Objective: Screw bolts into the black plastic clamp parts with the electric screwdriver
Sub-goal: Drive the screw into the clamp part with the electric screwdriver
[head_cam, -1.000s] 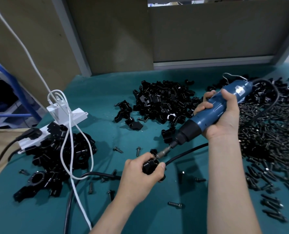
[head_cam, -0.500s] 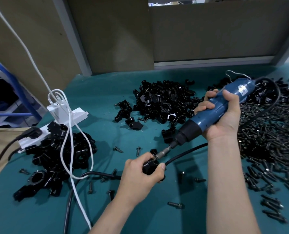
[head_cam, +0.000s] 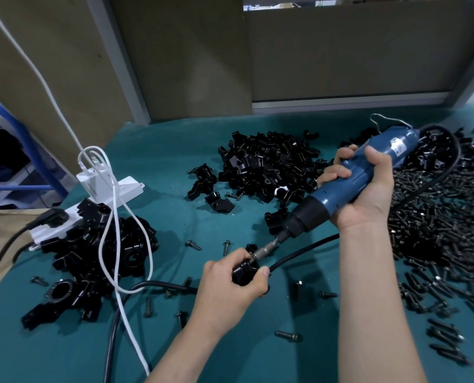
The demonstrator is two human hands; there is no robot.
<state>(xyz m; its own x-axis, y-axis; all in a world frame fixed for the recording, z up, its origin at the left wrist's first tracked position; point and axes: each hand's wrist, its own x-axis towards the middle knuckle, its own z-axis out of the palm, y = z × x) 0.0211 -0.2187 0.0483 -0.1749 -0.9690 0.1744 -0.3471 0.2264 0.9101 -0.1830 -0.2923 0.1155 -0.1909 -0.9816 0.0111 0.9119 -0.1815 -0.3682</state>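
Where our left hand works: low in the middle of the teal mat [head_cam: 161, 167], our left hand [head_cam: 230, 283] has its fingers and thumb curled round one black clamp part [head_cam: 242, 272].
Right hand: our right hand [head_cam: 365, 194] is wrapped round the blue electric screwdriver [head_cam: 321, 201], which tilts down to the left.
Bit: the metal bit [head_cam: 260, 251] meets the top of the held clamp part; we cannot see the bolt under it.
Clamp pile [head_cam: 269, 167]: loose black parts heaped behind the hands.
Bolt heap [head_cam: 437, 222]: dark bolts spread along the right side.
Left pile [head_cam: 97, 250]: larger black clamp pieces, crossed by a white cable [head_cam: 114, 217].
Power strip [head_cam: 111, 189]: white, just behind the left pile.
Black cord [head_cam: 299, 255]: runs under our left hand.
Stray bolt [head_cam: 285, 335]: lies on the mat between our forearms.
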